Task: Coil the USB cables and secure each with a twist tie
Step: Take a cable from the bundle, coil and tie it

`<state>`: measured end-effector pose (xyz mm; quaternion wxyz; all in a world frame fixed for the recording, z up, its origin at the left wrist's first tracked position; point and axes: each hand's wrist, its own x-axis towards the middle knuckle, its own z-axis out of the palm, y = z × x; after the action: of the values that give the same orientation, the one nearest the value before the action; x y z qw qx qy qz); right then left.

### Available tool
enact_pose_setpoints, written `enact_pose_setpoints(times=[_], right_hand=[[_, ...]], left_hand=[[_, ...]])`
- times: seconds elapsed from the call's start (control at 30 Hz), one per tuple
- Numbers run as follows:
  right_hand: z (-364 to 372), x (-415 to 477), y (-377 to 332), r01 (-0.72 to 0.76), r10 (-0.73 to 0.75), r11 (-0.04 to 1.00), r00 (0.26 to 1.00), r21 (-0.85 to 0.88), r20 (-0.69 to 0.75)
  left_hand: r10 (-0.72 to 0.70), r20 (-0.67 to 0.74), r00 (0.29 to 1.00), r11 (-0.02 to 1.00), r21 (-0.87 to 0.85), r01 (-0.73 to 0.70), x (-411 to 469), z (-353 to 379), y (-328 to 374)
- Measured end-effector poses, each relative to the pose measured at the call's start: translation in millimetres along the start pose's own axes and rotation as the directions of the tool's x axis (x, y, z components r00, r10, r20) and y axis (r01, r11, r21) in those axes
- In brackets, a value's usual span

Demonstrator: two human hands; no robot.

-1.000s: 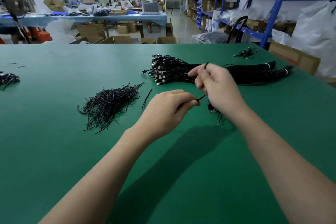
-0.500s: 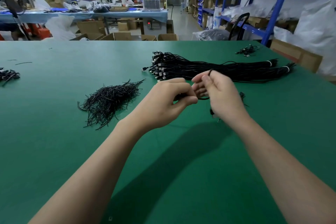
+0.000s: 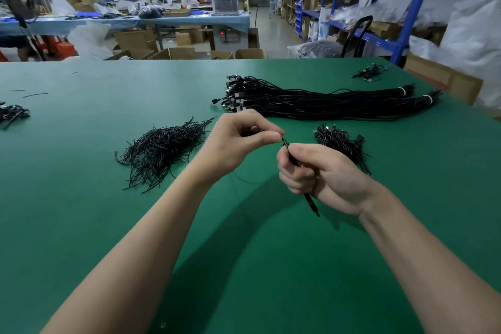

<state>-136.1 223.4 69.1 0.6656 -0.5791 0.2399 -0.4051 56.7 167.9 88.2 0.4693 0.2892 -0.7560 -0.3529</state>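
**Both hands on one cable**

Our right hand (image 3: 322,176) is fisted around a cable (image 3: 311,203), nearer us than the bundle (image 3: 325,102). Our left hand (image 3: 238,141) pinches its upper end. Coiled cables (image 3: 341,141) lie just this side of the bundle and ties (image 3: 162,152) lie left of it, all on the desk (image 3: 81,198).

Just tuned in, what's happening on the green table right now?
A person's right hand grips a bunched black cable; the left hand pinches its upper end, probably twisting a tie, though that is too small to tell. Loose twist ties lie to the left, long uncoiled cables behind, and a small pile of bundled ones to the right.
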Motion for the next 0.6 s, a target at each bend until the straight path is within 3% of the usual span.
enact_pose_setpoints(times=[0.1,0.2,0.27,0.37,0.47,0.6], right_hand=[[3,3,-2,0.110,-0.109,0.979,0.994,0.172,-0.017],[4,10,-6,0.232,-0.194,0.926,0.969,0.297,-0.153],[2,14,-10,0.322,-0.242,0.909,0.925,0.264,-0.293],[-3,19,-14,0.404,-0.354,0.915,0.811,0.007,-0.465],[-6,21,-16,0.360,-0.508,0.856,0.722,-0.372,-0.471],[-11,14,-17,0.142,-0.587,0.611,0.742,-0.779,-0.325]], left_hand=[[-0.094,-0.061,0.994,0.995,-0.051,0.091,-6,20,-15],[-0.129,-0.052,0.990,0.987,0.085,0.133,-15,40,-22],[-0.098,-0.007,0.995,0.978,0.186,0.098,-21,47,-21],[-0.040,0.064,0.997,0.941,0.337,0.016,-24,52,-15],[0.016,0.116,0.993,0.903,0.424,-0.064,-22,49,-2],[0.153,0.134,0.979,0.818,0.539,-0.201,-15,35,25]])
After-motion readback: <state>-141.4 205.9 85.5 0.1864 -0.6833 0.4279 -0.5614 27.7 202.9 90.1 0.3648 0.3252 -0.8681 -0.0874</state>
